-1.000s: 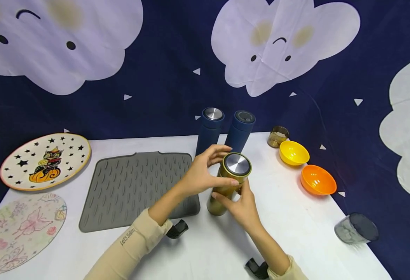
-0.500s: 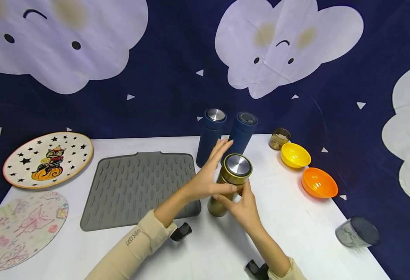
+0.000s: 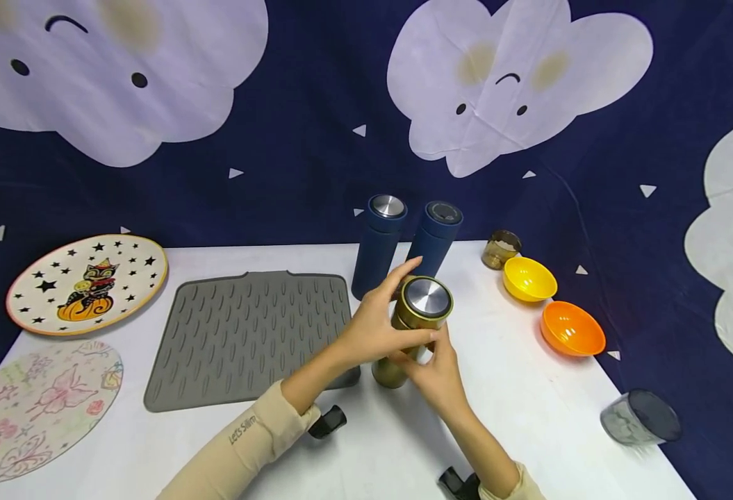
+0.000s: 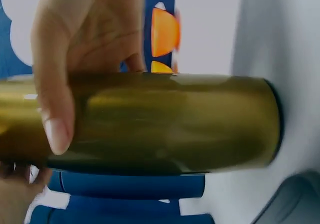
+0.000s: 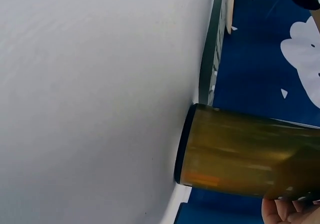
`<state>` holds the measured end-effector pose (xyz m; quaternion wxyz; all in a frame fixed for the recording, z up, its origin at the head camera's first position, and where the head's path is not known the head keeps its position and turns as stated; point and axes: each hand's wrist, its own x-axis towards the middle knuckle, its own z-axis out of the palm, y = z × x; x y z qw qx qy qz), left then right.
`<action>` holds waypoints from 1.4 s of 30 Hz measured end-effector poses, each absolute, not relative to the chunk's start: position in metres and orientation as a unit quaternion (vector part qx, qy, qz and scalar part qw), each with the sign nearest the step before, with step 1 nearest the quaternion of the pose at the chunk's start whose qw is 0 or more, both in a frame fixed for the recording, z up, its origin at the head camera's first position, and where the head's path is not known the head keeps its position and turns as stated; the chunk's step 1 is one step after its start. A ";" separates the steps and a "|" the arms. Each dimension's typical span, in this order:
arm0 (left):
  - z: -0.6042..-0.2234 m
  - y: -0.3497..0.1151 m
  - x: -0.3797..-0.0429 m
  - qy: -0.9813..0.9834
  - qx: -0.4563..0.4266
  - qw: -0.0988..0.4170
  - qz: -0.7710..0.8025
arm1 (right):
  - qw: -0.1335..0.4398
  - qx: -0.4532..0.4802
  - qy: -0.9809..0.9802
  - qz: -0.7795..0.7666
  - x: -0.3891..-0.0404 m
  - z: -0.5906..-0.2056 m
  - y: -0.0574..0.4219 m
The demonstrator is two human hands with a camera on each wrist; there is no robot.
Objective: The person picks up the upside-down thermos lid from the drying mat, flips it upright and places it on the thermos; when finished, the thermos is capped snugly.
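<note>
A gold thermos flask [image 3: 390,371] with a silver-topped lid [image 3: 427,297] stands upright on the white table in the head view. My right hand [image 3: 433,375] grips its body from the right, its thumb across the front in the left wrist view. From the left, my left hand [image 3: 381,326] curves around the flask's upper part, thumb at the front just below the lid. The other left fingers reach behind the lid and are partly hidden. Two blue thermos flasks, one silver-topped [image 3: 379,250] and one dark-topped [image 3: 433,239], stand just behind.
A grey ribbed mat [image 3: 247,340] lies left of the hands. Farther left are a cat-patterned plate [image 3: 135,278] and a round butterfly-patterned board [image 3: 41,417]. A brown glass [image 3: 499,250], yellow bowl [image 3: 529,280], orange bowl [image 3: 571,329] and grey glass [image 3: 638,419] line the right edge.
My left hand loosened its hold near the lid and straightened its fingers, then bent them again around the flask's top. The right hand kept its grip, and the flask stayed upright in place.
</note>
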<state>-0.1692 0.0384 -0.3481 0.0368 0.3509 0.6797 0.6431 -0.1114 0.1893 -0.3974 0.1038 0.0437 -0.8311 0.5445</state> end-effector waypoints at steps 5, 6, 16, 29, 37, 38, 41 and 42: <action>-0.348 0.036 -0.171 0.635 0.361 0.070 0.679 | 0.107 0.046 -0.832 0.543 -0.112 -0.399 0.188; -0.348 0.036 -0.171 0.645 0.358 0.058 0.673 | 0.109 0.048 -0.832 0.542 -0.112 -0.399 0.188; -0.352 0.038 -0.171 0.611 0.377 0.060 0.693 | 0.119 0.052 -0.828 0.546 -0.111 -0.399 0.187; -0.353 0.047 -0.162 0.681 0.302 0.006 0.667 | 0.111 0.046 -0.831 0.543 -0.110 -0.401 0.187; -0.354 0.043 -0.163 0.648 0.334 -0.016 0.684 | 0.109 0.041 -0.826 0.552 -0.111 -0.400 0.187; -0.354 0.042 -0.163 0.642 0.338 0.001 0.689 | 0.112 0.043 -0.825 0.552 -0.111 -0.400 0.188; -0.353 0.044 -0.162 0.670 0.333 -0.005 0.663 | 0.113 0.054 -0.822 0.556 -0.111 -0.400 0.188; -0.353 0.046 -0.161 0.690 0.321 -0.020 0.649 | 0.112 0.057 -0.823 0.554 -0.111 -0.400 0.188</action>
